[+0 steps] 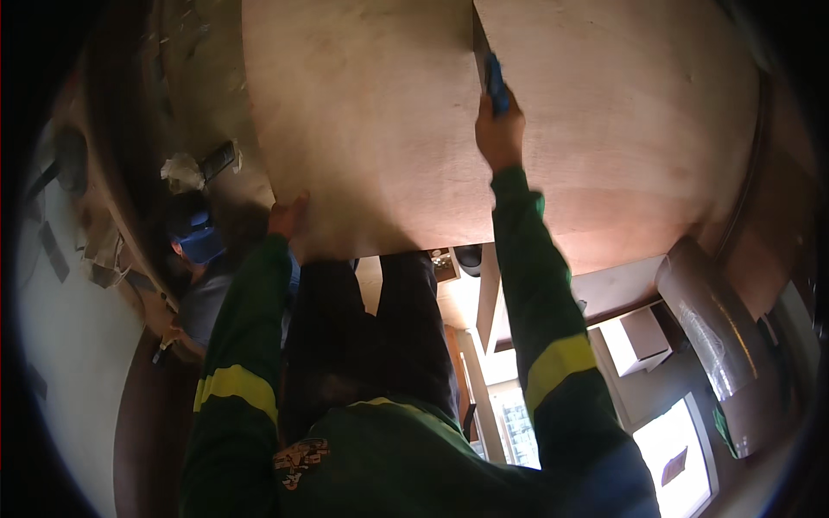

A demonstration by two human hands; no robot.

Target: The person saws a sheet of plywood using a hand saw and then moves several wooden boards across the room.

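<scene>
A broad, pale brown plywood sheet [371, 129] spreads out in front of me. My right hand [501, 138] reaches far over it, its fingers wrapped round a slim blue-handled tool [495, 82]. A thin dark strip runs along the wood beside the tool; whether it is a blade or a gap in the wood, I cannot tell. At the near left edge of the plywood, my left hand [287, 216] grips the border, with some fingers hidden. Both my arms are in green sleeves with yellow bands.
A person in a blue cap [197, 231] is close on the left, a hand [173, 335] near a small dark object. A dark device [218, 161] lies beyond them. On the right are a film-wrapped roll [712, 319] and a white box [635, 341].
</scene>
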